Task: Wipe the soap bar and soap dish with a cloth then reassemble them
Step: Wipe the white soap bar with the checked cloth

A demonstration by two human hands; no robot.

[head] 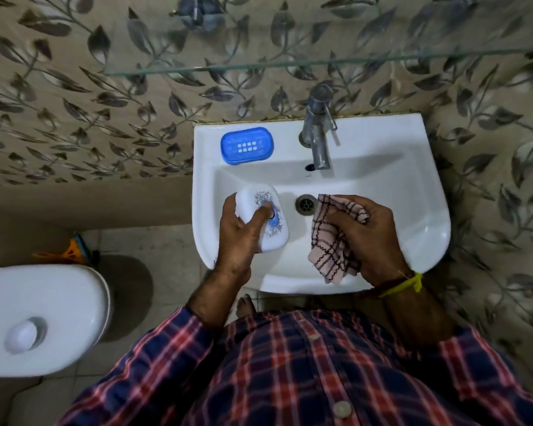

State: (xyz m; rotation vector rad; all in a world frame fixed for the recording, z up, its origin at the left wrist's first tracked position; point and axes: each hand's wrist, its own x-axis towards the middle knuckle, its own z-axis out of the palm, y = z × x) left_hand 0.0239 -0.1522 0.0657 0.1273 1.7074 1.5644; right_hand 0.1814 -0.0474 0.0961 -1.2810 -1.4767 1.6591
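The left hand (pixel 239 238) is gripping the white floral-printed plastic dish lid (pixel 263 219) over the basin, tilted for wiping. At three o'clock, the right hand (pixel 370 238) is clutching the checked pink cloth (pixel 330 244); the blue slotted tray (pixel 246 146) is waiting at twelve o'clock.

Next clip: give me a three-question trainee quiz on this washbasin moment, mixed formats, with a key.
1. True or false: the right hand holds the checked cloth.
2. The blue slotted tray sits: A) in the basin bowl, B) on the sink ledge left of the tap, C) on the toilet tank.
3. Fill in: the left hand holds the white, flower-printed ____ over the basin.

Key: 1 true; 2 B; 3 soap dish piece.
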